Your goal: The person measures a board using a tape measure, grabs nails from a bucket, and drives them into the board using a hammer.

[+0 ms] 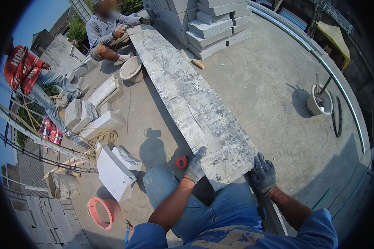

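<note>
A long, paint-spattered board (pixel 195 103) runs from my lap up to a crouching co-worker, whose hands are at its far end. My left hand (pixel 196 166), in a grey glove, holds the board's left edge near its close end, thumb on top. On the right edge, close to the near corner, my gloved right hand (pixel 263 172) rests with its fingers over the side. How far the fingers reach beneath the board is hidden. A red tape measure (pixel 181 162) lies on the floor just left of my left hand.
Stacked blocks (pixel 209 31) stand behind the board, with a trowel (pixel 193 60) beside it. Loose blocks (pixel 116 172), a pink bucket (pixel 102 211) and a mortar bucket (pixel 132 69) are left. A white bucket (pixel 319 103) stands right. Another person in red sits far left.
</note>
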Motion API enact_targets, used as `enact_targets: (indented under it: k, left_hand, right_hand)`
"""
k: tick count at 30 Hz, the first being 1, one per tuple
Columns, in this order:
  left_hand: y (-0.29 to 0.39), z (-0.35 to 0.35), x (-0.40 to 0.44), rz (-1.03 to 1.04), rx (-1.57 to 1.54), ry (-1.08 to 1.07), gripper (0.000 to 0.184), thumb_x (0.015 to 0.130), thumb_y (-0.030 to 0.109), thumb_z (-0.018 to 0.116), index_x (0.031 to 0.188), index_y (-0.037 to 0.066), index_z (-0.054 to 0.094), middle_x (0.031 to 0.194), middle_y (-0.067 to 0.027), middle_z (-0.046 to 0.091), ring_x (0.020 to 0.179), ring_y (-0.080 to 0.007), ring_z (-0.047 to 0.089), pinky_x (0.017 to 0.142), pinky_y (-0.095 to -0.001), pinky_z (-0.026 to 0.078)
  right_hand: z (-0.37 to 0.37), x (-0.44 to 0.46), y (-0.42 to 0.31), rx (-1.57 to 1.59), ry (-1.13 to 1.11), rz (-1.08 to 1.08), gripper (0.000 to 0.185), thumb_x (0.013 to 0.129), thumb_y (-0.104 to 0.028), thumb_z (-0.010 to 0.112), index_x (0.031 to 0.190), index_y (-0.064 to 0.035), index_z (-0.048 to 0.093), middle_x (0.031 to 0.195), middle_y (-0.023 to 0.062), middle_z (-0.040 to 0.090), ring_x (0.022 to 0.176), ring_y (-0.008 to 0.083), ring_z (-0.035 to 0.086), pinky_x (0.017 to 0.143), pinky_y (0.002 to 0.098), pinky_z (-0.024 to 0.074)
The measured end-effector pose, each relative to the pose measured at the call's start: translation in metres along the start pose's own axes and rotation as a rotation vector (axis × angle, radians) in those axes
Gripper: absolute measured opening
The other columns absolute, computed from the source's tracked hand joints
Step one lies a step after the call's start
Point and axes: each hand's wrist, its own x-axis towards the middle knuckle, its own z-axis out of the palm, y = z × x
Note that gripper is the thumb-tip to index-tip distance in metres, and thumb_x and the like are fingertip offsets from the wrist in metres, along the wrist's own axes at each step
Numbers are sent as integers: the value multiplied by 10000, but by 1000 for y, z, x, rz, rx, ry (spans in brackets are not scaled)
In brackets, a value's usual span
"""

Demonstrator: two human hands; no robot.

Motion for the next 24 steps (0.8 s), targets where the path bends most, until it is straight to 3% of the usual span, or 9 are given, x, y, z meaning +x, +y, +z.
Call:
enact_targets:
  k: [10, 13, 24]
  left_hand:
    - [0, 2, -1, 38, 23, 3, 625, 933, 161, 608, 1507, 22, 406, 1528, -60, 457, 1404, -210, 427, 1177, -393, 342]
    - [-2, -4, 3, 36, -17, -22, 600, 941, 159, 608, 1497, 26, 425, 1516, -56, 471, 1388, -205, 442, 1170, -391, 352]
    - [-5, -12, 10, 1, -50, -35, 564, 968, 184, 612, 1483, 29, 442, 1478, -60, 503, 1342, -207, 494, 1139, -383, 401]
  right_hand:
    - [5, -1, 1, -10, 21, -3, 620, 811, -148, 636, 1383, 55, 511, 1422, 295, 519, 1132, 343, 631, 997, 481, 430]
    - [-1, 2, -3, 42, 1, 9, 530, 848, -113, 581, 1322, 119, 533, 1380, 334, 532, 1185, 411, 605, 988, 508, 439]
    - [2, 1, -1, 43, 8, -13, 547, 863, -134, 563, 1348, 113, 510, 1384, 335, 529, 1216, 434, 588, 990, 526, 433]
